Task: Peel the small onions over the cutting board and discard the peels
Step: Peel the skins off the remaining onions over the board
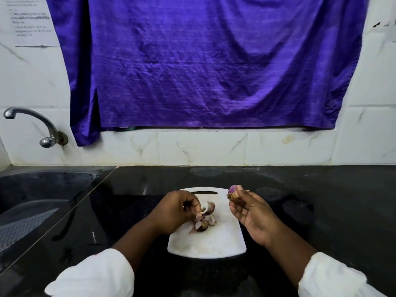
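White sleeves (94, 273) end at my wrists; my right hand (250, 213) pinches a small onion (233, 190) at its fingertips, my left hand (177, 211) curls round a strip of peel (204, 209). Just below the left lie loose peels (203, 225) on the cutting board (214, 243).

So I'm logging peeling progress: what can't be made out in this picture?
Head view:
onion in the right hand: fingers cover most of it; remaining skin unclear;
left hand: curled fingers hide part of the peels it pinches;
sink: cut off by the left edge;
wall notice: text blurred.
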